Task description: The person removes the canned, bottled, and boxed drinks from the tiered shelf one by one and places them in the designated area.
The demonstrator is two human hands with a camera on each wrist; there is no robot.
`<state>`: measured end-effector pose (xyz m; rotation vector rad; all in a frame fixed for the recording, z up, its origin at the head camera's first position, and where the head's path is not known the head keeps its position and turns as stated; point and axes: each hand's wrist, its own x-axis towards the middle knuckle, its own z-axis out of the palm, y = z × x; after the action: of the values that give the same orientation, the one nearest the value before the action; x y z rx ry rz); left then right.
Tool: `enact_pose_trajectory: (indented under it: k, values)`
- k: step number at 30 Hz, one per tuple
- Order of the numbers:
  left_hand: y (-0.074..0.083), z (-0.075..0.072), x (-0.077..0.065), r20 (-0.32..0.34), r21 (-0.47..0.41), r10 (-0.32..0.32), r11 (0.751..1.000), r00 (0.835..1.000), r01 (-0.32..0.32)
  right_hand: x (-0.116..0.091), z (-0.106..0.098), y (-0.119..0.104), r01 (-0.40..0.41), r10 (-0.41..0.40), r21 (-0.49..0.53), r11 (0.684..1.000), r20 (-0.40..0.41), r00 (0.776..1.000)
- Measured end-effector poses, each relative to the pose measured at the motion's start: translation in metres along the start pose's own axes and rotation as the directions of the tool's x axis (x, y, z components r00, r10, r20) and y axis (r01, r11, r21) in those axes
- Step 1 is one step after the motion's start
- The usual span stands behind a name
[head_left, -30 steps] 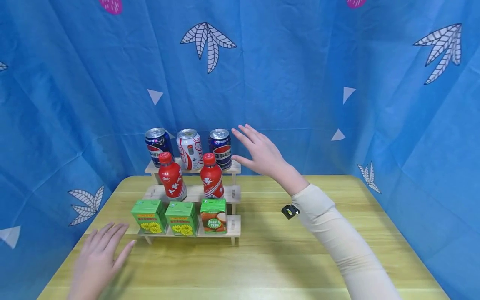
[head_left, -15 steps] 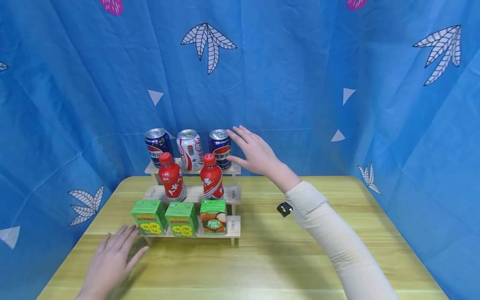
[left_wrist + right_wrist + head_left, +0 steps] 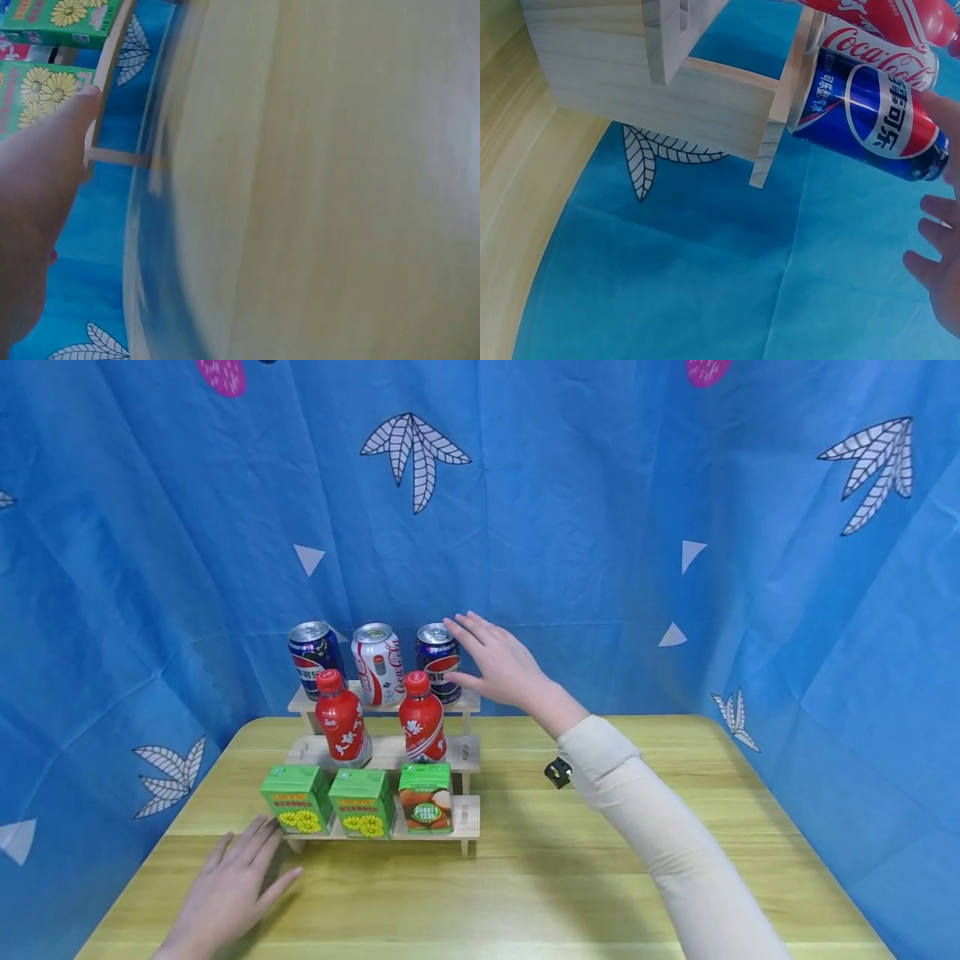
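Note:
A three-tier wooden rack (image 3: 465, 814) holds drinks. My right hand (image 3: 502, 667) is at the right blue Pepsi can (image 3: 438, 668) on the top tier, fingers extended and thumb in front of the can; in the right wrist view, the fingers (image 3: 934, 236) stand spread beyond the can. Whether they touch it I cannot tell. My left hand (image 3: 234, 881) is low at the rack's front left corner, its fingers fairly straight beside the leftmost green carton (image 3: 297, 799). In the left wrist view the left hand (image 3: 34, 180) partly covers the rack's edge.
Alongside on the top tier are a white Coca-Cola can (image 3: 378, 668) and another Pepsi can (image 3: 315, 664). Two red bottles (image 3: 341, 727) occupy the middle tier. A green carton (image 3: 362, 806) and a coconut-pictured carton (image 3: 426, 802) share the bottom tier. Blue curtain (image 3: 570, 527) surrounds the wooden table (image 3: 600, 860).
My right hand has moved left to the right Pepsi can, now overlapping it. The left hand has moved right towards the rack's front left corner. The drinks keep their places on the rack.

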<state>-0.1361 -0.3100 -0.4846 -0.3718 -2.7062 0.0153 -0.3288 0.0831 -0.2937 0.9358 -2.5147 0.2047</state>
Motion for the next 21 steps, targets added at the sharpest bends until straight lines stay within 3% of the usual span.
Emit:
enact_pose_trajectory:
  k: [4,10,17,21]
  values:
    - [-0.003,0.002,-0.003,-0.002,-0.002,0.009,1.0,1.0,-0.009,0.006,0.003,-0.003,0.005,-0.005,0.008,1.0,0.004,1.0]
    - [-0.006,0.003,-0.001,0.064,-0.069,-0.013,0.997,0.998,0.018,0.014,0.007,-0.006,-0.023,0.022,0.018,1.0,0.029,0.999]
    - [-0.007,-0.001,0.0,0.135,-0.125,-0.035,0.991,0.99,0.052,0.021,0.01,-0.01,-0.115,0.109,0.081,0.99,0.077,0.991]
    - [-0.009,-0.004,0.0,0.131,-0.142,-0.029,0.989,0.991,0.048,0.024,0.013,-0.014,-0.161,0.15,0.123,0.979,0.096,0.984]
